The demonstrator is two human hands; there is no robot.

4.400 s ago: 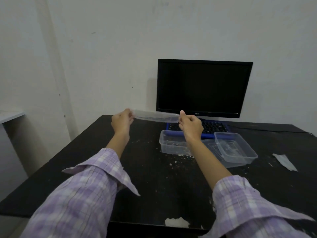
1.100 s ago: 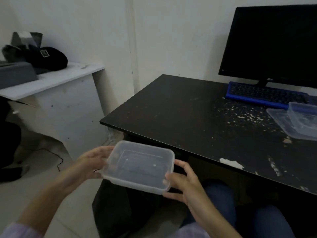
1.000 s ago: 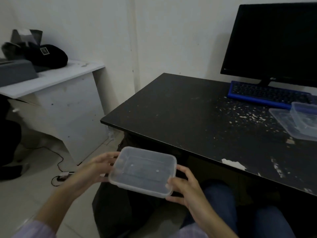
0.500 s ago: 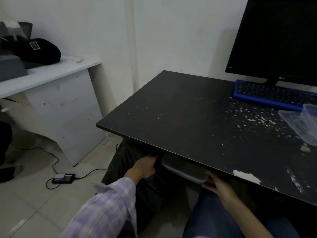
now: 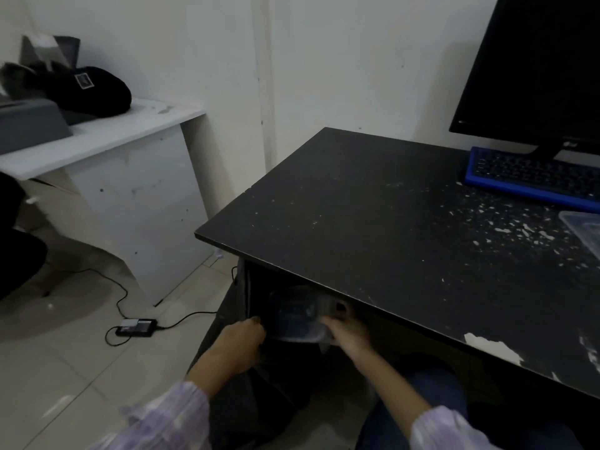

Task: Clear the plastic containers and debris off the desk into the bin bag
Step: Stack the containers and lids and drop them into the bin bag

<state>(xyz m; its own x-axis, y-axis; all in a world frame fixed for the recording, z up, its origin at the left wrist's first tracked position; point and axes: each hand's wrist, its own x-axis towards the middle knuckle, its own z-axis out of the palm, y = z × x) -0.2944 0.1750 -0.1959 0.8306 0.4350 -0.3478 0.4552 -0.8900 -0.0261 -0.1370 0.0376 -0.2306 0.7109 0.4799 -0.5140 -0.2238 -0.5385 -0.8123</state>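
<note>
A clear plastic container (image 5: 297, 315) hangs below the front-left edge of the black desk (image 5: 373, 222), over the dark bin bag (image 5: 240, 384) on the floor. My right hand (image 5: 349, 329) grips the container's right end. My left hand (image 5: 238, 336) is closed at the bag's upper edge beside the container's left end; whether it holds the bag or the container is unclear in the shadow. White debris flecks (image 5: 506, 228) are scattered on the desk. Another clear container (image 5: 584, 228) is cut off at the right edge.
A blue keyboard (image 5: 532, 180) and a black monitor (image 5: 539, 69) stand at the desk's back right. A white side table (image 5: 107, 134) with a black cap (image 5: 91, 92) stands to the left. A cable and a power adapter (image 5: 136, 328) lie on the tiled floor.
The container has gone from in front of me, held by both hands, down under the desk edge over the bag. My left hand has moved to the bag's edge.
</note>
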